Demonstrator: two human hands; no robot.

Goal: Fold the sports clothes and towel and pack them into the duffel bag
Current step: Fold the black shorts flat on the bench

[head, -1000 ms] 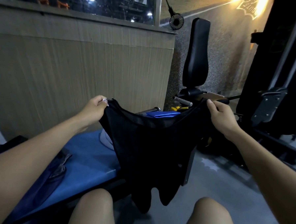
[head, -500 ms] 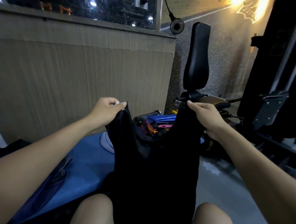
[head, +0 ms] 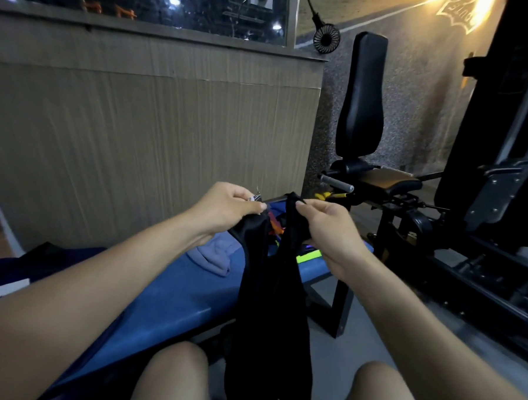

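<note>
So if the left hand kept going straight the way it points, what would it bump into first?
Probably the right hand. The left hand points across at it, both pinching the black garment, with little between them. Depth is hard to judge.

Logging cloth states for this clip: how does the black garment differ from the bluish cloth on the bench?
The black garment is held up by the left hand and right hand, each pinching a top corner; the bluish cloth lies untouched on the blue bench. The garment hangs long and narrow between the knees; the cloth sits as a small bunched heap. The garment is black, the cloth pale blue-grey. Both are soft fabric not yet packed.
</note>
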